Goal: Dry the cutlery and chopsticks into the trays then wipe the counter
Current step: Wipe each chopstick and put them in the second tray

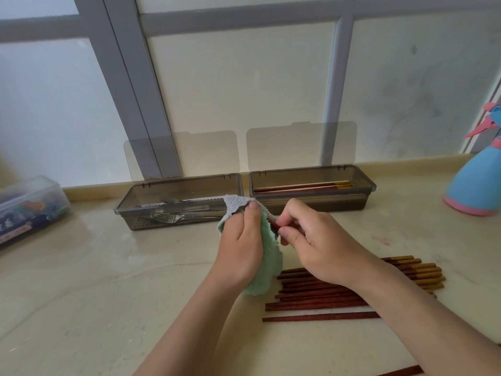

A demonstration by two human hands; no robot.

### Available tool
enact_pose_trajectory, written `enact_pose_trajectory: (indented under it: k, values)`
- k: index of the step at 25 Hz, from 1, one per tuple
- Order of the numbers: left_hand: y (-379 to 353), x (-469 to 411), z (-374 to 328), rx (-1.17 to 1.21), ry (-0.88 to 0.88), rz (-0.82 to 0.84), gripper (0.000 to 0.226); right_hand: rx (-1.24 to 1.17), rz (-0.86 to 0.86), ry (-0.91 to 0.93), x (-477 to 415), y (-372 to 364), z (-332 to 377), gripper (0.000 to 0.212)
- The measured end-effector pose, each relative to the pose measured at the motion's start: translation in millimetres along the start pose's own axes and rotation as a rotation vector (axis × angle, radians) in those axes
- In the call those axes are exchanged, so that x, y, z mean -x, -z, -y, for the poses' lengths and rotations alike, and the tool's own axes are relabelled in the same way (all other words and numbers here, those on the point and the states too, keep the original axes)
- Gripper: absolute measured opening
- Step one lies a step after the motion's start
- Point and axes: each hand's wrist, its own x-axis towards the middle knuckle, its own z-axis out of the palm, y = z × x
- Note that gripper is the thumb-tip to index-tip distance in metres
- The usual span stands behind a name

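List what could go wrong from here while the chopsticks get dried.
1. The right hand pinches only the end of the chopstick going into the cloth held by the left hand; it may slip.
2. The right forearm lies over the chopstick pile and could scatter it.
3. A chopstick at the near edge might roll off.

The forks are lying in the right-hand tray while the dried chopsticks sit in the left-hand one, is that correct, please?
Not quite: the trays are swapped. The head view shows the forks in the left-hand tray and the dried chopsticks in the right-hand tray.
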Motion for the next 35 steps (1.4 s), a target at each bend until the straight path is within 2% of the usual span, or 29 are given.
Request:
enact_pose_trajectory:
  k: [4,6,8,10,12,16,19,21,23,24,26,28,31,35]
  values:
    - [-7.8,3.1,1.7,-0.042,-0.041,0.053,0.052,-0.014,-0.042,0.026,-2.2,-4.0,0.9,0.009]
    - [-5.6,2.6,0.5,-0.044,-0.036,0.021,0.053,-0.030,-0.038,-0.010,-4.5,-1.1,1.6,0.007]
    - [2.5,-4.3,-2.2,0.062,0.017,-0.114,0.053,-0.030,0.018,-0.105,-5.1,10.0,-2.1,0.007]
    - [15.0,-15.0,-3.2,0.206,0.152,-0.329,0.049,0.022,0.102,-0.172,-4.6,20.4,-7.7,0.011]
    - [18.7,-17.8,-2.1,0.257,0.242,-0.411,0.043,0.056,0.134,-0.144,-4.2,21.2,-9.2,0.018]
    - [-5.7,0.6,-4.2,0.049,0.079,-0.151,0.050,0.003,0.101,-0.042,-6.5,1.3,-0.4,0.023]
    - [-8.0,-1.3,4.3,-0.012,0.040,-0.084,0.053,-0.006,0.099,-0.085,-7.5,1.1,0.6,0.019]
    - [-1.9,-7.8,9.5,-0.008,0.054,-0.103,0.055,0.014,0.149,-0.135,-5.1,5.3,0.9,0.015]
    - [7.0,-10.4,9.1,0.008,0.055,-0.090,0.052,0.036,0.050,-0.122,-5.2,8.7,-0.4,0.013]
    - [10.7,-9.2,6.5,-0.011,0.034,-0.001,0.048,-0.005,-0.051,-0.125,-6.6,10.9,-2.1,0.013]
    - [11.7,-1.6,-3.5,-0.092,0.003,0.289,0.043,-0.261,-0.167,-0.211,-9.7,13.7,-3.2,0.015]
    - [6.1,4.2,-7.5,-0.186,0.010,0.519,0.048,-0.562,-0.122,-0.322,-12.1,10.1,1.4,0.018]
    - [-0.3,3.7,-0.9,-0.285,-0.038,0.587,0.049,-0.769,-0.139,-0.478,-16.5,6.8,-4.3,0.016]
    - [-4.2,9.2,0.2,-0.360,-0.074,0.645,0.048,-0.919,-0.427,-0.679,-24.0,22.2,-22.3,0.012]
